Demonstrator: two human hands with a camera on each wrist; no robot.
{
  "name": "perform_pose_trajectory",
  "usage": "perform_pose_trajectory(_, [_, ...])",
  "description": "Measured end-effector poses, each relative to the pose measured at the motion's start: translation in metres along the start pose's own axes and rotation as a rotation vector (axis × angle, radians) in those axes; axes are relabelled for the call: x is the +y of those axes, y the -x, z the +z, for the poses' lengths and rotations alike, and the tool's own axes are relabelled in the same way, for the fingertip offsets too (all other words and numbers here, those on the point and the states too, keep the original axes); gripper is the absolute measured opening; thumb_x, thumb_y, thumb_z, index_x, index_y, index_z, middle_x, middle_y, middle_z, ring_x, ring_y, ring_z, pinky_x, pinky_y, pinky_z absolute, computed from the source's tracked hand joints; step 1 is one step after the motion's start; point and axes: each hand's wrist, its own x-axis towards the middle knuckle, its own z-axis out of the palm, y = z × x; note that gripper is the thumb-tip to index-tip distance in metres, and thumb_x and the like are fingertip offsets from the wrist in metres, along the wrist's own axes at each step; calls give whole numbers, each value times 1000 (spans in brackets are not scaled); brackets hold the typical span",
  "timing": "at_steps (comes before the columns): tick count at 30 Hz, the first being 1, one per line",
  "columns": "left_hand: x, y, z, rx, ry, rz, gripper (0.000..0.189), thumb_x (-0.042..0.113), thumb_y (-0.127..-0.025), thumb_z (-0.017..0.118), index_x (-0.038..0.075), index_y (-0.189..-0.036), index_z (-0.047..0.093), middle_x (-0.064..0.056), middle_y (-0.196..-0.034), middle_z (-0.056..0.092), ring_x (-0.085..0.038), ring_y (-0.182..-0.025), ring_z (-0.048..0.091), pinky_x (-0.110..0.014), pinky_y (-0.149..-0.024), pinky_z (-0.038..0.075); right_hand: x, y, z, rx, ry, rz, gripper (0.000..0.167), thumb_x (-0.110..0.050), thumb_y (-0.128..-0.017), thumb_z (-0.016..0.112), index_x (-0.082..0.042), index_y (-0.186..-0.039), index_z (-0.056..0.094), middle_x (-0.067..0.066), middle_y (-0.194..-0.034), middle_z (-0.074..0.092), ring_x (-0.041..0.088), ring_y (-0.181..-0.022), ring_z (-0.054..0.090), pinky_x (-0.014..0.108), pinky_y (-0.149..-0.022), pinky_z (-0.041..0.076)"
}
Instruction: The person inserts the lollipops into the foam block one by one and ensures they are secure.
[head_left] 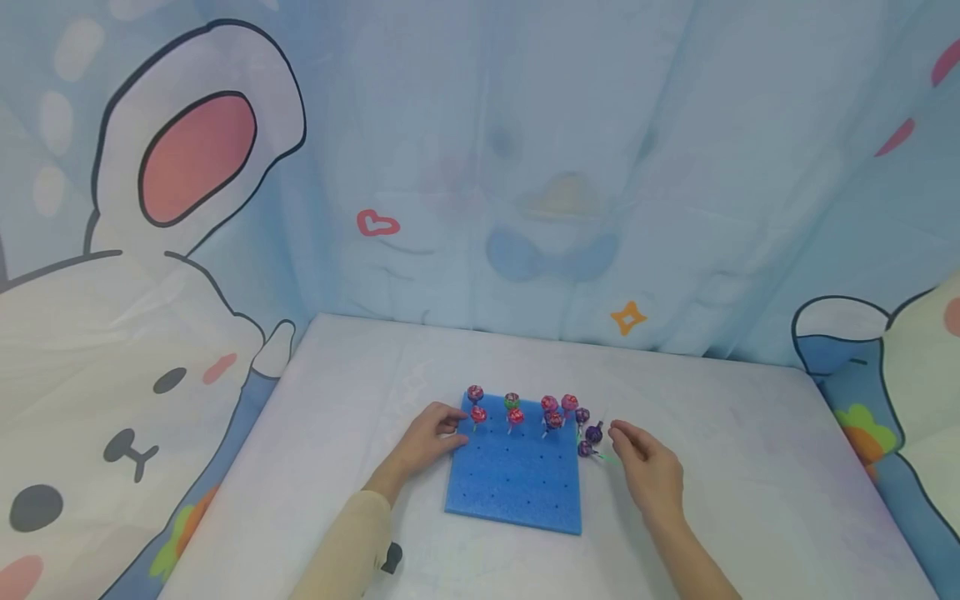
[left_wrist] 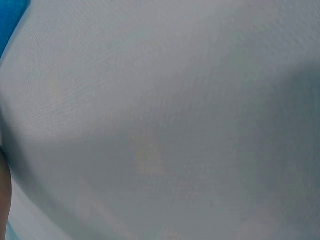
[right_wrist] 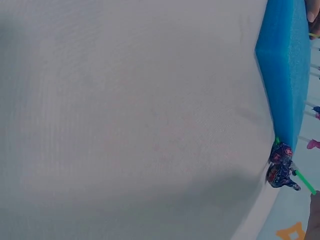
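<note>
A blue foam board (head_left: pixel 510 493) with rows of small holes lies on the table. Several wrapped lollipops (head_left: pixel 513 416) stand upright in its far rows. The left hand (head_left: pixel 431 437) touches the board's left edge, thumb and fingers apart. Beside the far right corner are a few purple lollipops (head_left: pixel 594 432), and the right hand (head_left: pixel 651 477) is just right of them, fingers bent and thumb near the index finger. In the right wrist view, a green stick (right_wrist: pixel 305 182) reaches the edge of the right hand; whether it is pinched I cannot tell. The left wrist view shows mostly cloth.
A pale cloth covers the table (head_left: pixel 720 467), with a dark printed spot near the left sleeve (head_left: pixel 352 537). Behind it hangs a blue curtain (head_left: pixel 480 125) with cartoon prints. The board's thick side (right_wrist: pixel 275 75) faces the right hand.
</note>
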Motion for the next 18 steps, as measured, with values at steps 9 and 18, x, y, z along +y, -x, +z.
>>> perform_pose_trajectory(9, [-2, -2, -1, 2, 6, 12, 37, 20, -92, 70, 7, -125, 60, -6, -119, 55, -20, -111, 59, -31, -98, 51, 3, -3, -1, -18, 52, 10, 46, -39, -101, 51, -6, -131, 60, 17, -130, 61, 30, -119, 59, 39, -96, 49])
perform_pose_trajectory(18, [-3, -1, 0, -2, -1, 10, 37, 20, -92, 70, 6, -125, 60, -6, -119, 55, -19, -110, 59, -30, -97, 51, -7, -5, -1, -44, 79, -66, 43, -36, -101, 54, -6, -130, 61, 15, -129, 62, 31, -121, 57, 43, -97, 50])
